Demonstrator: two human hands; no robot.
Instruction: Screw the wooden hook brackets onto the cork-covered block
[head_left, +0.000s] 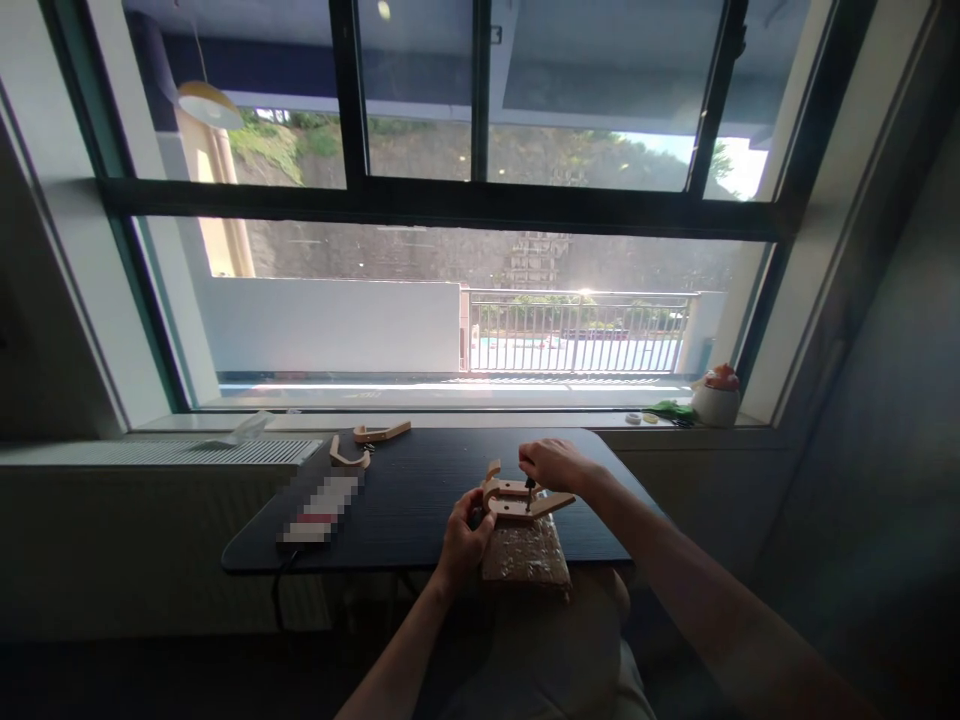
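A pale wooden frame of bent and straight pieces [514,508] rests near the table's front edge, on a brown, shiny wrapped block [525,558]. My left hand [466,538] is closed around the frame's left curved end. Above the frame, my right hand [556,463] grips what looks like a small screwdriver [530,486] by its dark handle. The shaft points down at the near wooden strip, where dark holes or screw heads show. Whether its tip sits in a screw is too small to tell.
On the dark table [420,500], two curved wooden pieces, one at the back [384,433] and one nearer [349,458], lie left. Small metal parts [367,448] are beside them. A blurred-out object [319,510] lies front left. A white jar [716,400] stands on the sill.
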